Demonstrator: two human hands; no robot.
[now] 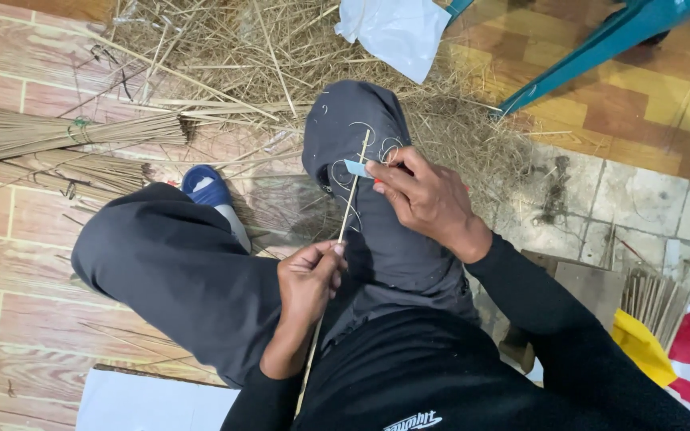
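While I sit on the floor (9,319) with my knees raised, my left hand (307,275) is closed around the near part of a thin pale stick (346,214), pinching it between thumb and fingers. My right hand (418,194) grips a small blade (357,168) with a light blue face, pressed against the stick's far part over my right knee. To the far left lies a tied bundle of sticks (57,134); loose straw shavings (265,48) spread on the far side. A second stack of sticks (656,299) stands at the near right, beside a teal chair leg (584,52) farther off.
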